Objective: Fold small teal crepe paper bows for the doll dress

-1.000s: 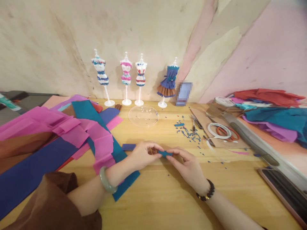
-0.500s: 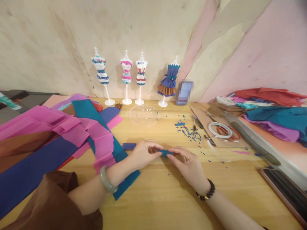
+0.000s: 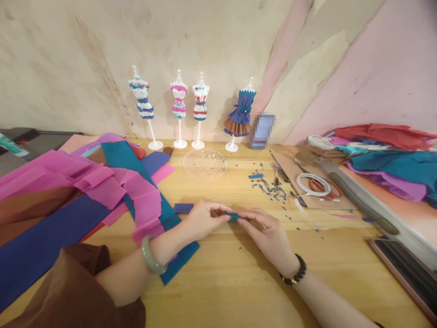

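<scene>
Between both hands is a small folded piece of teal crepe paper, held just above the wooden table. My left hand pinches its left end between thumb and fingers. At its right end, the thumb and fingertips of my right hand are closed on it. A flat dark blue paper strip lies beside my left hand. Long teal paper and pleated pink paper spread under and beyond my left forearm. Fingertips hide parts of the held piece.
Along the wall stand several white mini mannequins, one in a blue and brown paper dress. A clear round dish holds small beads. Blue scraps, orange scissors, white tape and a phone lie to the right.
The teal piece looks flatter and slimmer between my fingers than before. Both hands stay nearly where they were.
</scene>
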Motion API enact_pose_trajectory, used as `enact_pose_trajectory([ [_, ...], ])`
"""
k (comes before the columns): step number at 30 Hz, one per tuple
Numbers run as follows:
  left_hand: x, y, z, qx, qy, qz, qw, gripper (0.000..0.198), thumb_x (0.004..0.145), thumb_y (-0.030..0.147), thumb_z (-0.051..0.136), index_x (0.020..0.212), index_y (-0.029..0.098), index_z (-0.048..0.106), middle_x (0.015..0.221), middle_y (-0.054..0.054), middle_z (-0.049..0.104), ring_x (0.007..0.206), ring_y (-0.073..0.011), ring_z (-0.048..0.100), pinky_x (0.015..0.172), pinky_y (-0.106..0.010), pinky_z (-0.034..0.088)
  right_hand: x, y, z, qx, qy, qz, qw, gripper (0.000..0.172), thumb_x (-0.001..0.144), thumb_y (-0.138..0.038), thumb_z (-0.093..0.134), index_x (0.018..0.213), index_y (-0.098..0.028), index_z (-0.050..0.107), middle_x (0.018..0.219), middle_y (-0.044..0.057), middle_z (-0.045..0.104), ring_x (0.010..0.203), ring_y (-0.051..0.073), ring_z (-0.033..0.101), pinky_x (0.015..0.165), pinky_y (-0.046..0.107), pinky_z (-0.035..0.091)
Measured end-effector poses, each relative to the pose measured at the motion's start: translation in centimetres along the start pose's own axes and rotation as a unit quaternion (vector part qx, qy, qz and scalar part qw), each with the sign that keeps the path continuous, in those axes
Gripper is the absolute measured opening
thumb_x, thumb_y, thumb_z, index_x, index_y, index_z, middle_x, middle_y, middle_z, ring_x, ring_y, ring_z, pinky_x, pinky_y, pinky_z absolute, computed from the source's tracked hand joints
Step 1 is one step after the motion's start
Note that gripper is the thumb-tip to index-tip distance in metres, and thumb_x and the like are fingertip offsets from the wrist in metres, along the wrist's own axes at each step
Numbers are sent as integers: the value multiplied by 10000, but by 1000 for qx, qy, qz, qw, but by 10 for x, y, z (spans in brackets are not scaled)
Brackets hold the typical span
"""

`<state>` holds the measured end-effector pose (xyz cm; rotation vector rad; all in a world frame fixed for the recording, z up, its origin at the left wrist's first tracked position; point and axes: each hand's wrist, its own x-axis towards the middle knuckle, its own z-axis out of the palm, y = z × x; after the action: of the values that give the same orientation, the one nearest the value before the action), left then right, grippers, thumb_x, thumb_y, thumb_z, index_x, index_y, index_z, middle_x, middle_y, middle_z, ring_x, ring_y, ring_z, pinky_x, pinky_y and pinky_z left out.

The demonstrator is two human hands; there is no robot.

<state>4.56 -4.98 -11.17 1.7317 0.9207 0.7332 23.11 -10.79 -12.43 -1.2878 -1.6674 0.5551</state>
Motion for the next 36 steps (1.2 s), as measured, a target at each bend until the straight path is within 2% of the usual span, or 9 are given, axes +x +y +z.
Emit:
enact_pose_trajectory([
  [5, 0, 1, 0, 4, -8, 2, 1000, 153, 792, 230, 633, 877, 165, 743, 876, -43, 756, 790, -170, 672, 728, -267, 516, 0, 1, 0, 3, 15, -1, 1000, 98, 830, -292, 639, 836, -234, 718, 833, 59, 724, 795, 208, 667, 730, 347, 548],
  [12, -2, -3, 0, 54, 10, 65, 996, 161, 752, 260, 698, 883, 177, 743, 837, -41, 715, 766, -159, 637, 709, -256, 494, 1, -2, 0, 17, 16, 11, 1000, 83, 820, -267, 639, 819, -224, 709, 820, 50, 721, 776, 194, 668, 730, 322, 546],
  [16, -2, -4, 1, 54, 6, 51, 997, 120, 792, 234, 651, 843, 179, 745, 807, -33, 720, 749, -153, 637, 699, -250, 484, 1, -2, 0, 18, 8, 11, 1000, 86, 817, -268, 640, 822, -223, 714, 821, 51, 727, 774, 196, 672, 726, 323, 544],
  [24, -2, -2, 0, 25, 2, 37, 999, 111, 781, 225, 644, 764, 162, 734, 772, -36, 710, 694, -143, 620, 648, -238, 472, 1, -5, -1, 19, -2, 6, 1000, 75, 818, -244, 635, 819, -225, 708, 802, 42, 724, 755, 185, 668, 710, 306, 541],
  [30, -3, 0, 0, 83, -9, 51, 995, 157, 759, 252, 677, 890, 182, 728, 785, -19, 697, 710, -143, 604, 665, -241, 463, 1, -9, 2, 19, -16, -1, 1000, 88, 817, -252, 633, 806, -212, 711, 792, 52, 729, 742, 186, 674, 703, 303, 546],
  [36, -1, 1, 0, 65, -12, 72, 995, 87, 787, 206, 655, 752, 172, 727, 752, -24, 675, 735, -145, 608, 727, -252, 457, 0, -8, 4, 27, -14, 12, 999, 88, 796, -222, 639, 832, -214, 719, 826, 53, 744, 770, 184, 688, 715, 299, 557],
])
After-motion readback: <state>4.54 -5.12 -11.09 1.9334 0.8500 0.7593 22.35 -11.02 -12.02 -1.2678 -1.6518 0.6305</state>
